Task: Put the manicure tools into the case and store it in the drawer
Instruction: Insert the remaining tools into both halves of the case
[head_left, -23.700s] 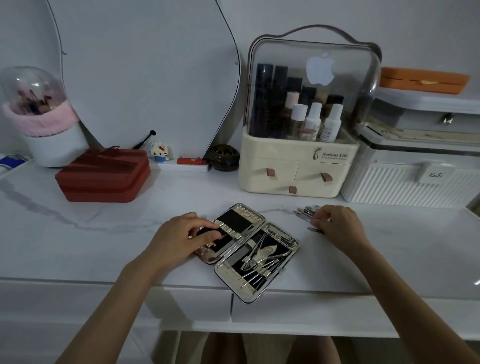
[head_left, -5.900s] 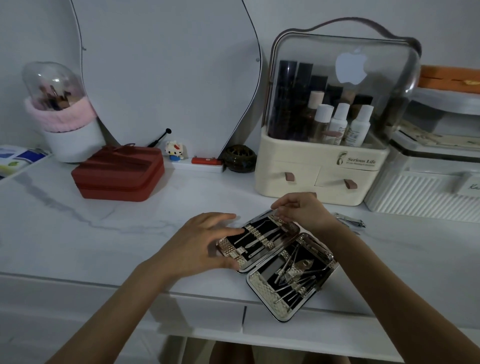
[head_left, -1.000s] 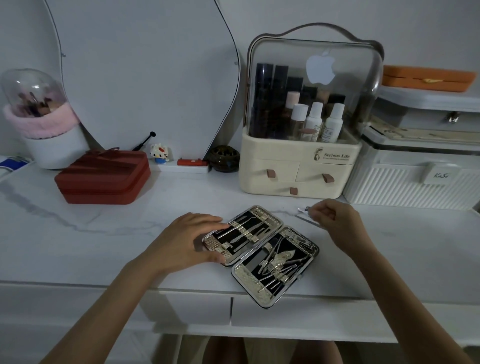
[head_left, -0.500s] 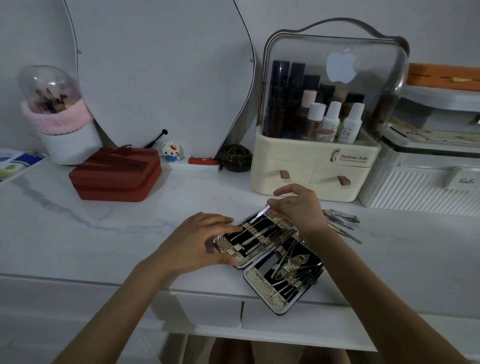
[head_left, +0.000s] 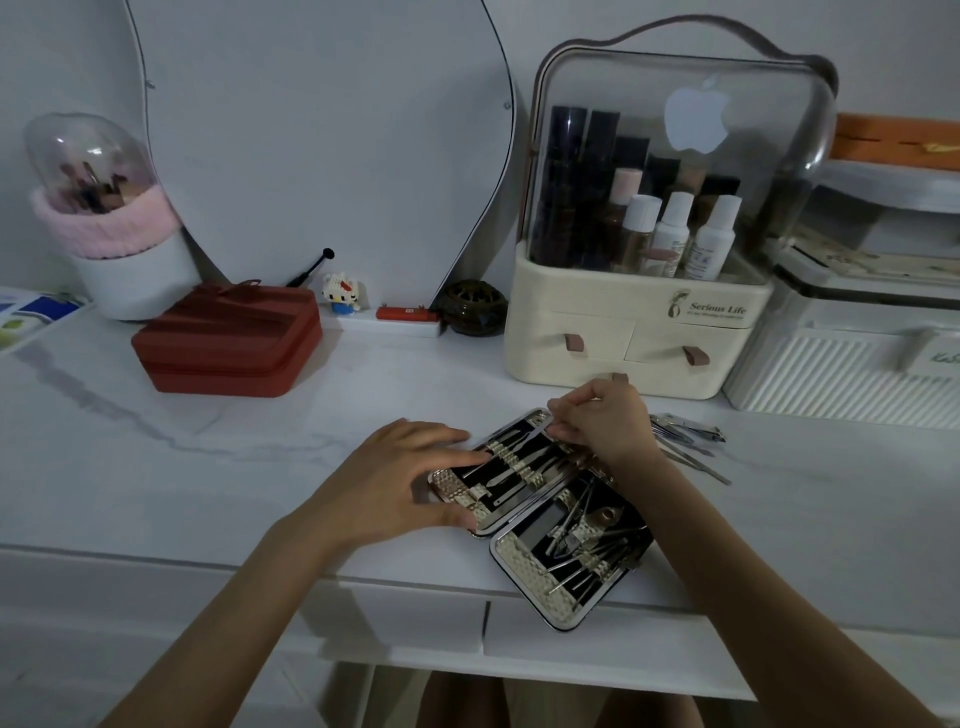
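White marble covers the table (head_left: 156, 467), which stands against a pale wall with a curved mirror (head_left: 322, 145). Near the front edge the case (head_left: 524, 566) lies open, its two halves side by side, and metal tools sit under the straps in both halves. The left hand (head_left: 400, 483) rests on the left half of the case, with its fingers spread almost straight on the lining and the thumb against the near rim. The right hand (head_left: 602, 421) is over the far corner of that half, fingers curled and fingertips together; I cannot tell what they pinch. Just beside this hand, to its right, loose tools (head_left: 685, 441) lie in a small heap on the table. Behind are a red box (head_left: 228, 338) and a cream organiser (head_left: 634, 332) with small drawers.
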